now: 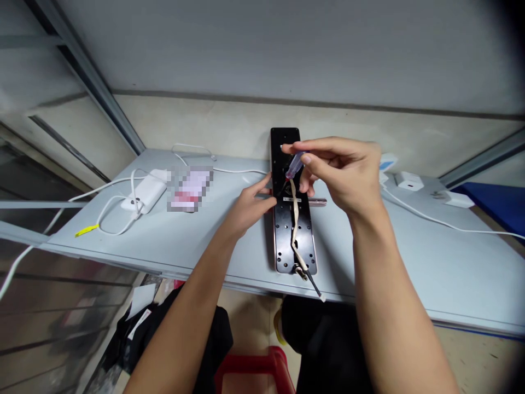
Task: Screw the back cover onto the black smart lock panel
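A long black panel [303,224], which looks like the back plate of a door lock, lies on the table with its screw holes facing up. A pinkish handle [318,202] sticks out from its right side. Down its middle runs a cream-wrapped cable [295,219] with a small white plug beyond the near end. Above the panel, my right hand [342,169] is closed on a screwdriver [296,164] with a clear purplish handle, tilted down toward the plate. My left hand [252,207] rests against the panel's left edge, thumb and forefinger stretched apart. Its other fingers are partly hidden.
A white power adapter [145,191] with cords lies at the left, near a blurred-out phone-like object [191,189]. White chargers [409,180] and a cable sit at the right. A wall stands behind the table [229,241]; below is a red stool [250,364].
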`<act>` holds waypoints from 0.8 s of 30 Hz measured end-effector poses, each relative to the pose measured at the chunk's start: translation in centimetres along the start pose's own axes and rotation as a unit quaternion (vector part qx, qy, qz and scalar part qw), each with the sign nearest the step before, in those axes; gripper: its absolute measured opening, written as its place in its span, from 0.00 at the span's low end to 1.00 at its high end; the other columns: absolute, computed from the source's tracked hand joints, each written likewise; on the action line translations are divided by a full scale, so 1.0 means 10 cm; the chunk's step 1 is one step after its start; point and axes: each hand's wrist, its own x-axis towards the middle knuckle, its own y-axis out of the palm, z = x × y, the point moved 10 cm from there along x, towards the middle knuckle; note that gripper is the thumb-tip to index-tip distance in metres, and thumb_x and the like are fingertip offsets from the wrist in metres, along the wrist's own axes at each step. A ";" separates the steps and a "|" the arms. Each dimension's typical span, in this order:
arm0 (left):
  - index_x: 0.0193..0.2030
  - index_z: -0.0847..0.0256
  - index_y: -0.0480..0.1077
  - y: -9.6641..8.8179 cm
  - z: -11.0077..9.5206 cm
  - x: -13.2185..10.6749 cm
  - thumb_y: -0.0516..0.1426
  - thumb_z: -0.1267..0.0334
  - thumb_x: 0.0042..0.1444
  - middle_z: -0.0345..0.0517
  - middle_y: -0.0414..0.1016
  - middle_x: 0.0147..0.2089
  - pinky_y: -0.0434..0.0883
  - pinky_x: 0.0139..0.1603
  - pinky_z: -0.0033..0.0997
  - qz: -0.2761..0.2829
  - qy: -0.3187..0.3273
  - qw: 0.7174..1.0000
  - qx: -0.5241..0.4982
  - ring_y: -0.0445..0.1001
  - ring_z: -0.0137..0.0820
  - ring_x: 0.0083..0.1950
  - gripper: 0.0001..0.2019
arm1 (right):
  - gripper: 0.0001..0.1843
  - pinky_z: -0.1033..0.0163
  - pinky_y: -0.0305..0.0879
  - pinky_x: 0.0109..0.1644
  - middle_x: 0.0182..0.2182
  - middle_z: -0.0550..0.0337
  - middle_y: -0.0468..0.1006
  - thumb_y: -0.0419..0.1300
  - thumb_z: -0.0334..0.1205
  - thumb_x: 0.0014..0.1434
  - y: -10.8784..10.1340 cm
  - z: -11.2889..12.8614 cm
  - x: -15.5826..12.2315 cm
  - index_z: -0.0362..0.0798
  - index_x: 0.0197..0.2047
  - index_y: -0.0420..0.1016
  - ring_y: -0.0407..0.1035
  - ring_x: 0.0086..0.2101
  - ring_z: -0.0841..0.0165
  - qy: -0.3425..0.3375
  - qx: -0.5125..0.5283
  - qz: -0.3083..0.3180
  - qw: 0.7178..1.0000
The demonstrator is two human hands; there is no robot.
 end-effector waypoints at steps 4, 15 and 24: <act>0.81 0.52 0.69 -0.03 0.04 0.01 0.64 0.71 0.61 0.48 0.81 0.54 0.77 0.55 0.36 -0.024 -0.008 1.000 0.000 0.81 0.34 0.48 0.40 | 0.14 0.59 0.70 0.27 0.43 0.57 0.88 0.68 0.56 0.71 0.01 0.04 -0.02 0.56 0.48 0.80 0.71 0.23 0.70 0.021 -0.089 0.000 0.996; 0.59 0.63 0.80 0.03 0.21 0.04 0.67 0.66 0.63 0.50 0.82 0.45 0.78 0.52 0.37 -0.008 -0.077 0.995 -0.055 0.82 0.36 0.47 0.18 | 0.18 0.56 0.58 0.37 0.27 0.54 0.76 0.58 0.47 0.72 0.07 0.15 0.20 0.50 0.31 0.76 0.67 0.29 0.62 0.182 -0.563 0.247 0.767; 0.50 0.62 0.77 0.06 0.22 0.07 0.70 0.72 0.58 0.47 0.82 0.43 0.82 0.50 0.41 -0.017 -0.104 0.990 -0.091 0.82 0.35 0.41 0.14 | 0.23 0.58 0.50 0.32 0.20 0.66 0.59 0.60 0.43 0.73 0.12 -0.08 0.14 0.48 0.24 0.72 0.49 0.22 0.72 0.434 -0.480 0.344 0.680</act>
